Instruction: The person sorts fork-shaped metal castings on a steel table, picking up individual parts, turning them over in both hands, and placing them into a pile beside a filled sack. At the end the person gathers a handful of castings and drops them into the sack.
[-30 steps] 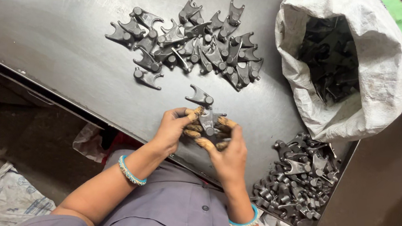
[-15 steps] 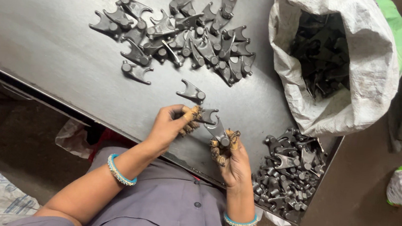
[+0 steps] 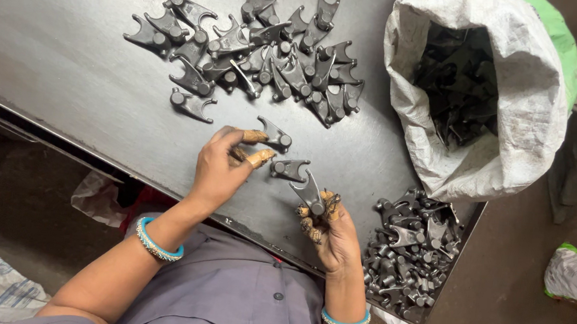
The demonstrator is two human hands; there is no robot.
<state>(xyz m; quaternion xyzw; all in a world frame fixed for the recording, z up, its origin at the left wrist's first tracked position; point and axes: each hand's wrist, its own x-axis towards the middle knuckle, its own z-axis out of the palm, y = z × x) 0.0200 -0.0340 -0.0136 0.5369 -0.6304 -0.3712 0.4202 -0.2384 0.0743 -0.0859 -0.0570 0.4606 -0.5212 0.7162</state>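
Overhead, the head view looks down on a dark metal worktop and the person's two hands. Hidden or unclear: the sack's depths are in shadow, so the dark parts inside it show only as vague shapes; the worktop's left and upper reaches run out of the picture; the near-right heap of forged parts partly overhangs the worktop's corner, and single pieces in it are hard to separate. The person's upper arms and torso are cut off at the bottom edge.

Left hand: palm down over the worktop, wrist bent, with a turquoise bangle on the forearm. Its grimy fingertips touch one fork-shaped part and lie just beside a second fork-shaped part, both flat on the worktop. The fingers are extended rather than closed; no part is lifted by this hand.

Right hand: raised near the worktop's front edge, palm turned upward, fingers curled around a third fork-shaped part, whose prongs project up and to the left beyond the fingertips. A second bangle circles this wrist.

Further back, a loose pile of fork-shaped parts lies well apart from both hands. The white woven sack with a green rim stands at the worktop's right edge.
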